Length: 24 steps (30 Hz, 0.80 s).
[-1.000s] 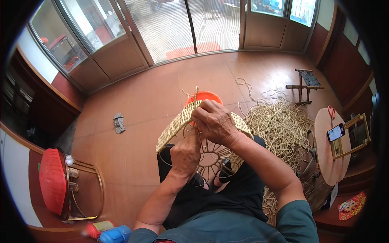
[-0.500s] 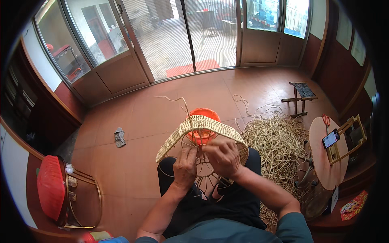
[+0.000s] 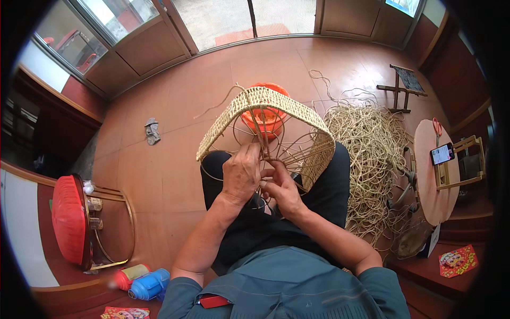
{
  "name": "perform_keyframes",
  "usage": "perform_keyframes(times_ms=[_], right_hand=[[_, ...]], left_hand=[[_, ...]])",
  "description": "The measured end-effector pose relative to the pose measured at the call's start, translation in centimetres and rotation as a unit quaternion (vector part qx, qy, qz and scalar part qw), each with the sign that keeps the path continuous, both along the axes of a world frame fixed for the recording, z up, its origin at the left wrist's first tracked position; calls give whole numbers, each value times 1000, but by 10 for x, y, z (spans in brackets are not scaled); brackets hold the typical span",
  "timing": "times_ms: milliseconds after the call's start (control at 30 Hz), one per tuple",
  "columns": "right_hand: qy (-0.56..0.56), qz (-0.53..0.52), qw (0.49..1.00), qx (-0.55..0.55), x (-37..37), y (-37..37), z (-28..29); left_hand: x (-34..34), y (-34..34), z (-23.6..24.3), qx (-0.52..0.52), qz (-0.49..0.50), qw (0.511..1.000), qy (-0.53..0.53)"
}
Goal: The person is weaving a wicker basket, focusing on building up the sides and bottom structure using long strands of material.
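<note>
A half-woven basket [image 3: 298,113] rests across my thighs, with a cream cord band around its thin brown wire frame [image 3: 303,151]. My left hand [image 3: 241,171] is closed, its fingertips pinching wires where several meet near the middle. Close beside it, my right hand [image 3: 282,187] curls its fingers around the same spot from below; exactly which wire it grips is partly hidden. From the far edge of the band a loose cord end [image 3: 217,108] trails out to the left. Beyond the basket stands an orange bucket [image 3: 272,129], partly covered by the weave.
A big heap of loose cord [image 3: 366,165] lies right of my legs. Further right, a round table [image 3: 425,138] holds scissors [image 3: 437,127] and a phone [image 3: 442,154]. A folding stool [image 3: 402,90] stands behind the heap; at left are a red-covered chair [image 3: 69,220] and a grey rag [image 3: 152,131].
The view has tipped downward. My right hand has come down from above the frame to beside my left hand, and its blur is gone. The loose cord end now droops leftward.
</note>
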State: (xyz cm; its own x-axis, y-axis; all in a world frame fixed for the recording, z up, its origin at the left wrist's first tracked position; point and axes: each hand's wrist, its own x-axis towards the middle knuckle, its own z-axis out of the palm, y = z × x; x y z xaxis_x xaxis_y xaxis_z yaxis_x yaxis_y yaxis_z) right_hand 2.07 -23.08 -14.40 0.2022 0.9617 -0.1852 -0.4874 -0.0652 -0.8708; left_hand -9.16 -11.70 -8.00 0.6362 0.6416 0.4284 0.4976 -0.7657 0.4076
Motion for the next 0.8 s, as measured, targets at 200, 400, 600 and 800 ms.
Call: perform_keyframes(times_ms=[200, 400, 600, 800], right_hand=[[310, 3, 951, 2, 2, 16, -3], [306, -9, 952, -7, 2, 31, -5], [-2, 45, 994, -102, 6, 28, -5], [-462, -76, 878, 98, 2, -9, -8]], left_hand=[[-2, 0, 4, -9, 2, 998, 61], [-2, 3, 8, -33, -5, 997, 70], [-5, 7, 7, -41, -14, 997, 69], [-5, 5, 6, 5, -29, 1000, -3]])
